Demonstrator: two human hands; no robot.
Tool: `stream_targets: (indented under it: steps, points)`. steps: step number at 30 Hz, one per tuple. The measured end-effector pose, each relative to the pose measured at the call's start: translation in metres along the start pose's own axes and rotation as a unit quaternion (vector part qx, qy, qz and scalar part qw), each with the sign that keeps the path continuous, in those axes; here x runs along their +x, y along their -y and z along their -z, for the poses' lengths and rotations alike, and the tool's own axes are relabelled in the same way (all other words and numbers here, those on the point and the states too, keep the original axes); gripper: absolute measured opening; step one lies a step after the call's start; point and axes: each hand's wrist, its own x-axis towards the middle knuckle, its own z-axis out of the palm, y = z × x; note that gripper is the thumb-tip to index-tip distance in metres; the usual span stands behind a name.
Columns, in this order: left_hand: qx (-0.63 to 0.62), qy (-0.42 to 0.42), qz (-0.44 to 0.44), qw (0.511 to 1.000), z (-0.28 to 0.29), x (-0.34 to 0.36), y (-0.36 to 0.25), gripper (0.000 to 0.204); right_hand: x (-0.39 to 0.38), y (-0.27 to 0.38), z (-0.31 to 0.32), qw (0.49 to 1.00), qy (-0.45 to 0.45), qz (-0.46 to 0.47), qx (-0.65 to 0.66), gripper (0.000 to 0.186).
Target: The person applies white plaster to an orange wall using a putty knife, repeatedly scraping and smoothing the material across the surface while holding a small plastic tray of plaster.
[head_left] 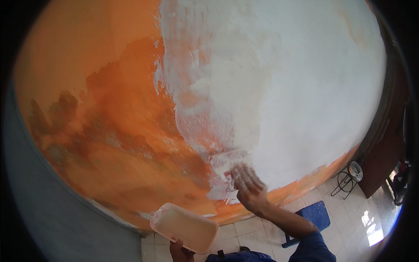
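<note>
My right hand [248,185], smeared with white, is closed and pressed close to the wall [305,100]. It grips a putty spreader [228,173], mostly hidden behind the fingers and hard to make out. Around it, wet white putty lies streaked over orange paint [144,109]. Low on the left, my left hand [181,252] clasps the near rim of a shallow rectangular tray [185,227]. That tray has a pinkish, stained edge and a pale inside; I cannot tell how much putty it holds.
A blue plastic stool [315,216] stands on the tiled floor [248,228] right of my arm. Farther right, a metal-legged stand [345,182] carries a white bucket [355,171] beside a brown door [379,161]. A grey wall [65,205] borders the left.
</note>
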Motion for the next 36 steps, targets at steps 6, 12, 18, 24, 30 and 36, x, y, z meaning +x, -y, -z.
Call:
stream_targets:
  steps: [6, 12, 18, 24, 30, 36]
  points:
    - [-0.007, 0.0, -0.007, 1.0, -0.004, 0.002, -0.004, 0.057, 0.18, -0.054, 0.063, 0.961, -0.238, 0.052, -0.131, 0.05]
    - [-0.036, 0.01, 0.0, 0.999, -0.01, 0.004, -0.001, 0.058, 0.197, -0.068, 0.016, 0.975, -0.106, 0.024, -0.193, 0.055]
    - [-0.001, 0.006, 0.015, 1.0, 0.007, 0.014, 0.008, 0.057, 0.093, -0.039, -0.004, 0.994, -0.009, 0.041, -0.101, 0.048]
    - [-0.002, -0.017, -0.007, 1.0, -0.006, 0.002, -0.003, 0.049, 0.113, -0.031, 0.068, 0.994, -0.089, 0.046, -0.042, 0.052]
    - [0.02, 0.035, 0.009, 0.999, 0.003, 0.012, 0.008, 0.049, 0.213, -0.08, 0.066, 0.963, -0.187, 0.043, -0.188, 0.044]
    - [-0.006, 0.0, 0.002, 1.0, -0.014, 0.001, 0.004, 0.051, 0.072, -0.024, -0.012, 0.991, 0.025, 0.052, -0.124, 0.042]
